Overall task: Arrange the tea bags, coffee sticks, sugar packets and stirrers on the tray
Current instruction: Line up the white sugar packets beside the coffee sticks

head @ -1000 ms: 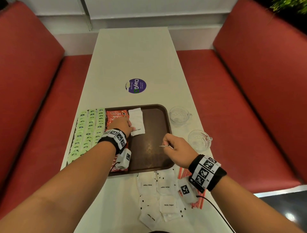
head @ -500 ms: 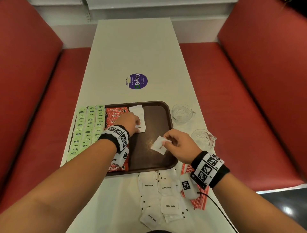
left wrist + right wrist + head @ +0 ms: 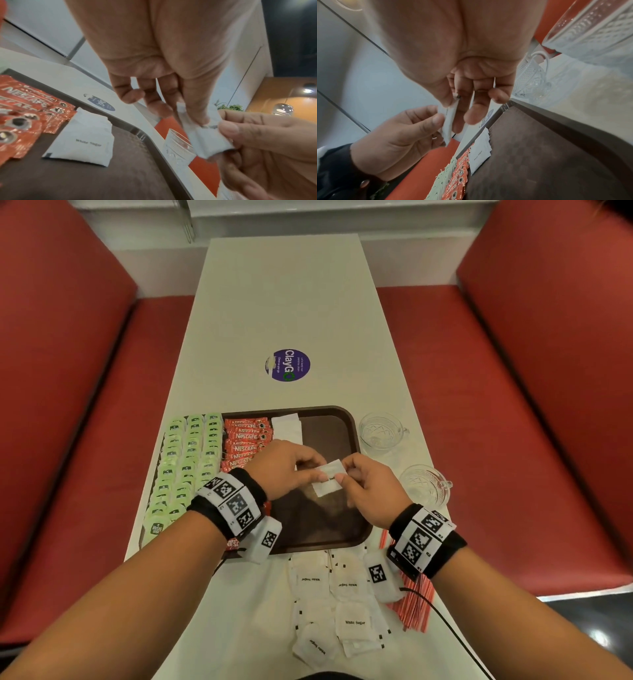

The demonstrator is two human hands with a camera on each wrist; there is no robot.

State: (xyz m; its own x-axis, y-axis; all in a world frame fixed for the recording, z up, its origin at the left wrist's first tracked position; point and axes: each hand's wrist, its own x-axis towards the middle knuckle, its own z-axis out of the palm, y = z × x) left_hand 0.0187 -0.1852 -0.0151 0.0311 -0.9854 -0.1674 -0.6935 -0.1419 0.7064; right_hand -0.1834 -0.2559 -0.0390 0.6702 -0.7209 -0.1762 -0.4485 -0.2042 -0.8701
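Pinching one white sugar packet (image 3: 328,481) between both hands, left hand (image 3: 284,470) and right hand (image 3: 368,491), above the brown tray (image 3: 352,436). Bare tray floor right of the Nescafe sticks (image 3: 245,443); more sugar packets (image 3: 342,604) off its near edge.

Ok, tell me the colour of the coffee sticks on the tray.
Red coffee sticks with white lettering, clearest in the head view.

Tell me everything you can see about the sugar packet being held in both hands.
The sugar packet is a small white paper sachet, roughly square, with dark print partly covered by fingers. It is held in the air above the brown tray, tilted, pinched on one side by the left hand and on the other by the right hand. It looks sealed and slightly creased.
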